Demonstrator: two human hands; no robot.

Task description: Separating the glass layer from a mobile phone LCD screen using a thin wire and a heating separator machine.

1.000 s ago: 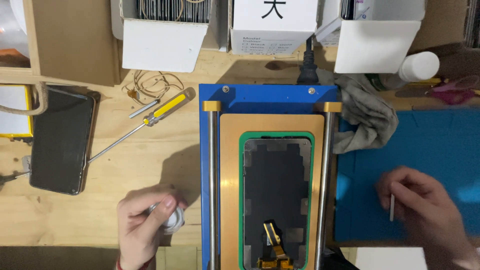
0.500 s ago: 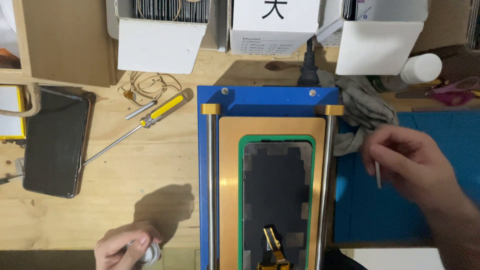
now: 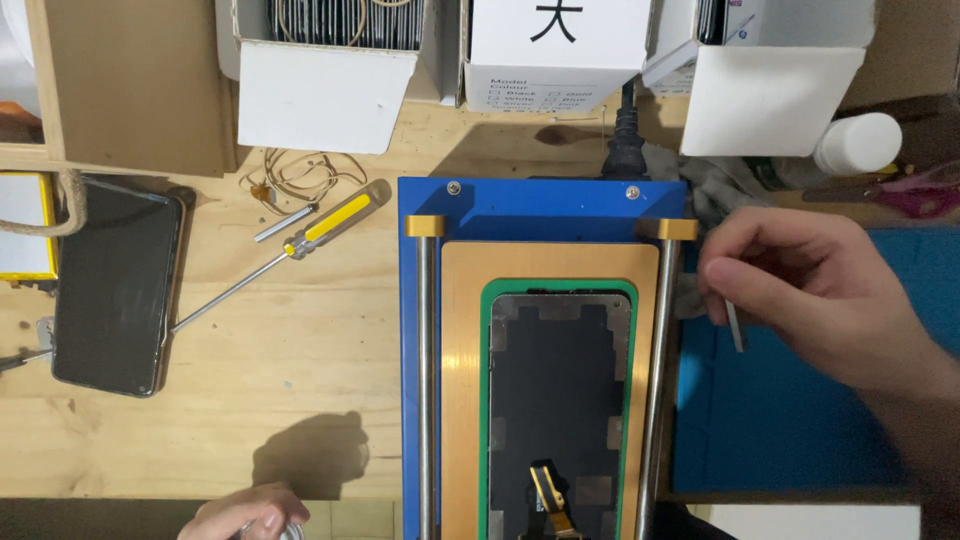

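Observation:
A blue heating plate (image 3: 540, 208) with two metal rails holds a dark phone screen panel (image 3: 558, 400) in a green frame on a tan pad. My right hand (image 3: 820, 285) hovers just right of the right rail (image 3: 658, 380), pinching a thin metal blade (image 3: 735, 325) that points down. My left hand (image 3: 245, 515) sits at the bottom edge of the wooden bench, closed around a small shiny object that is mostly cut off.
A yellow-handled screwdriver (image 3: 285, 250) and a thin wire loop (image 3: 295, 172) lie left of the plate. A black phone (image 3: 115, 285) rests at far left. White cardboard boxes (image 3: 325, 75) line the back. A blue mat (image 3: 800, 410), grey cloth (image 3: 725, 185) and white bottle (image 3: 857, 142) are right.
My right hand has moved up and left from the blue mat to the right rail, still holding the blade. My left hand has dropped toward the bottom edge.

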